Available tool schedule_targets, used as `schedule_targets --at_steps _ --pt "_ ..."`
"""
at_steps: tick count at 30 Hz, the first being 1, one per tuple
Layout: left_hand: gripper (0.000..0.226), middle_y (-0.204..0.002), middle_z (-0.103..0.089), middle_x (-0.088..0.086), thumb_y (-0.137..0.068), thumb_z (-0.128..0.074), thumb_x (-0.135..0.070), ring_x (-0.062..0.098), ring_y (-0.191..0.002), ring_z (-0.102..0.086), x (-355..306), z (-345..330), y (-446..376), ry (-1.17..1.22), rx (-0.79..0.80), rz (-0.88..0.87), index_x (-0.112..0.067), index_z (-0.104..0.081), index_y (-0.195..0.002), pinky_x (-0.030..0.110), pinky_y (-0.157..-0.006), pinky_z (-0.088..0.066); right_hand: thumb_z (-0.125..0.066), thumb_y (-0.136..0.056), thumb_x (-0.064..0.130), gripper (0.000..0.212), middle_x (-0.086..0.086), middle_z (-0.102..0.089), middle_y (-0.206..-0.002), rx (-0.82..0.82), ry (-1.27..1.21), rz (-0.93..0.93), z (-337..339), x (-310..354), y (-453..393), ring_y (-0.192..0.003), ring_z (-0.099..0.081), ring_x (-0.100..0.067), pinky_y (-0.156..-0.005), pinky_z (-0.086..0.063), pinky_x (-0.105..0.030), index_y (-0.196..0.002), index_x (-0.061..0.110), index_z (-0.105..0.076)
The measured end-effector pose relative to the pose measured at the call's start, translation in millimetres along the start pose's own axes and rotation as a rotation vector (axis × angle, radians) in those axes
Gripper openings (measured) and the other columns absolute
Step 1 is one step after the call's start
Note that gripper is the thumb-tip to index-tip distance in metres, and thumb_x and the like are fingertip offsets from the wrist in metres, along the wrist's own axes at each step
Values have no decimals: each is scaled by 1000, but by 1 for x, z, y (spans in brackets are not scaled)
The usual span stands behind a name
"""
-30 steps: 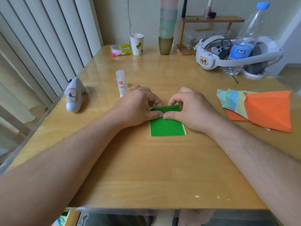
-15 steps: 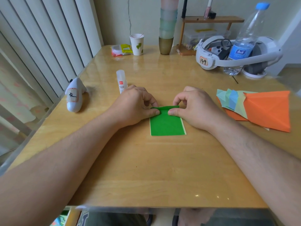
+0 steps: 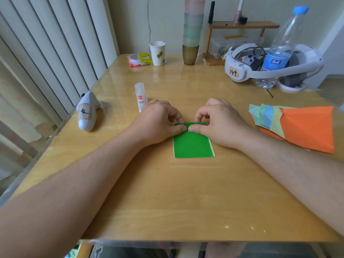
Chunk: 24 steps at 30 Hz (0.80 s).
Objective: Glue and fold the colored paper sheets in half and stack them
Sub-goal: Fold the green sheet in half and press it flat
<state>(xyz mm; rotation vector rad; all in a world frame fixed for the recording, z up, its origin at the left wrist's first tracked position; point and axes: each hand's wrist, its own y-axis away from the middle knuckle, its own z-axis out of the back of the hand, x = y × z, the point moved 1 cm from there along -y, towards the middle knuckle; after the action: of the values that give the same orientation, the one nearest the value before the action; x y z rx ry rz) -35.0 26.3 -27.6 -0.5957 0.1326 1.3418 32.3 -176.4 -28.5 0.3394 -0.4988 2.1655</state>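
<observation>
A green paper sheet (image 3: 192, 145) lies folded on the wooden table (image 3: 167, 192), its near edge showing a pale underside. My left hand (image 3: 158, 121) and my right hand (image 3: 217, 121) meet at its far folded edge, thumbs pressing down side by side and forefingers curled over the fold, so both pinch the paper. A white glue stick (image 3: 140, 96) stands upright just behind my left hand. A stack of folded coloured sheets (image 3: 297, 125), orange on top with pale green and blue under it, lies at the right.
A white shark-shaped object (image 3: 86, 113) lies at the left edge. At the back stand a paper cup (image 3: 157, 53), a snack packet (image 3: 139, 59), stacked cups (image 3: 191, 34), a small wooden shelf (image 3: 242, 28), a white headset (image 3: 260, 66) and a water bottle (image 3: 279, 49).
My thumbs, apart half a second ago, have come back together at the middle of the far fold. The green sheet has stayed in place.
</observation>
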Motion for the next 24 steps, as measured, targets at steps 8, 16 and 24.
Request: schedule_targets --at_steps 8,16,24 --pt "16 -78 -60 -13 -78 -84 -47 12 -86 -53 3 -1 1 -22 -28 28 -43 -68 -78 24 -78 -41 -84 -77 57 27 12 -51 -94 -16 -86 -30 -5 -4 -4 -104 -50 -16 -96 -47 -44 -72 39 -65" --pt "12 -77 -61 -11 -80 -84 -41 14 -83 -58 4 0 2 -26 -37 60 -37 -73 -79 15 -71 -38 -82 -83 52 21 12 -50 -99 -14 -71 -64 -1 -8 -1 -110 -46 -15 -102 -44 -45 -77 37 -69" --pt "9 -77 -57 -13 -82 -80 -41 19 -89 -56 -2 -6 -3 -76 -106 79 -33 -76 -83 27 -75 -38 -81 -84 53 22 13 -49 -101 -19 -71 -83 -4 0 -4 -113 -45 -16 -103 -45 -47 -78 34 -70"
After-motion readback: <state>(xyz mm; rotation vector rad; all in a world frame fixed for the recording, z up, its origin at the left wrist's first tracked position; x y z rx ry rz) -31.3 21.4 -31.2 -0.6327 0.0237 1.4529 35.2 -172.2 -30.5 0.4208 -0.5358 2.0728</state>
